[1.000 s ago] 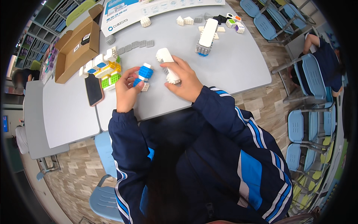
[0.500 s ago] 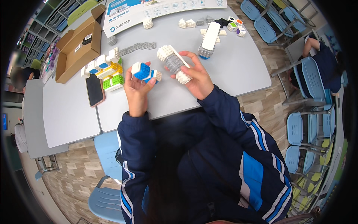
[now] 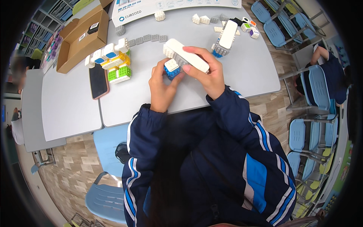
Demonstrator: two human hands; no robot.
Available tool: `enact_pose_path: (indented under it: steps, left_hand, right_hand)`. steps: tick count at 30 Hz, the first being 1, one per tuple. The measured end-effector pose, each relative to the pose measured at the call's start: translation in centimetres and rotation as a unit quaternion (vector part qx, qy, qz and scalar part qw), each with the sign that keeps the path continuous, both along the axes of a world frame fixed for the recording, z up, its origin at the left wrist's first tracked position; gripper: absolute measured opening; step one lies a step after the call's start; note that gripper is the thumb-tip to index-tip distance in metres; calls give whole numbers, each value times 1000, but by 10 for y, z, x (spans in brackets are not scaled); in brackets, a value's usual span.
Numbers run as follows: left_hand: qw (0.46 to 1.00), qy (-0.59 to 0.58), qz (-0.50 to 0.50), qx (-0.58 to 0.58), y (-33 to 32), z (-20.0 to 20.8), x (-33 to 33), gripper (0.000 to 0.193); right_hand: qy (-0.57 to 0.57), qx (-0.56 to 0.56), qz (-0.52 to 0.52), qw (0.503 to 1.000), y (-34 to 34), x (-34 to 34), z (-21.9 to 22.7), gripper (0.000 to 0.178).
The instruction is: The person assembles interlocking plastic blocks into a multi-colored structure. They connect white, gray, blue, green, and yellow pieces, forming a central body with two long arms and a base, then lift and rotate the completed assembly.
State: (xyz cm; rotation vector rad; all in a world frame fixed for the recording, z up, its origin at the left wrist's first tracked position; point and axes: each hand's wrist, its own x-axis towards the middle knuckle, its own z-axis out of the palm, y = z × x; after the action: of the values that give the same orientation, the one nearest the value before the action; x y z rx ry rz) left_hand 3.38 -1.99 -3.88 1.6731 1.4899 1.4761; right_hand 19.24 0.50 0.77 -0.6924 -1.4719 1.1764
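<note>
My left hand [image 3: 163, 85] grips a small block piece [image 3: 172, 69] with a white top and blue studded sides. My right hand [image 3: 206, 70] is closed round a longer block assembly [image 3: 185, 55], which has a smooth white bar on its upper side and grey studded blocks beneath. The two pieces are side by side over the table; whether they are joined is hidden by the fingers. To the left stands a built block figure [image 3: 112, 62] in white, blue, yellow and green. Another assembly [image 3: 227, 38], with a white bar over grey and blue blocks, stands farther right.
A dark phone [image 3: 99, 83] lies beside the figure. An open cardboard box [image 3: 85, 41] is at the far left, and a large printed box [image 3: 176, 9] at the back. Grey tiles [image 3: 147, 38] lie in a row. White blocks [image 3: 200, 19] and coloured cubes [image 3: 249, 26] sit at the far right.
My left hand has brought the blue-and-white piece rightward against or close beside the longer assembly. My right hand has turned that assembly so its white bar faces up. The view has shifted slightly.
</note>
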Motion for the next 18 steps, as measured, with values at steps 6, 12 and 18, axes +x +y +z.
enact_pose_path:
  steps: [6, 12, 18]
  left_hand:
    - [1000, -8, 3, 18, -3, 0, 4, 47]
    - [992, 81, 78, 55, -6, -8, 12, 47]
    - [988, 86, 93, 87, -7, -1, 16, 45]
  right_hand:
    - [30, -31, -15, 999, -4, -19, 25, 36]
    - [-105, 104, -95, 984, -8, -22, 16, 30]
    - [-162, 176, -114, 964, 2, -17, 16, 30]
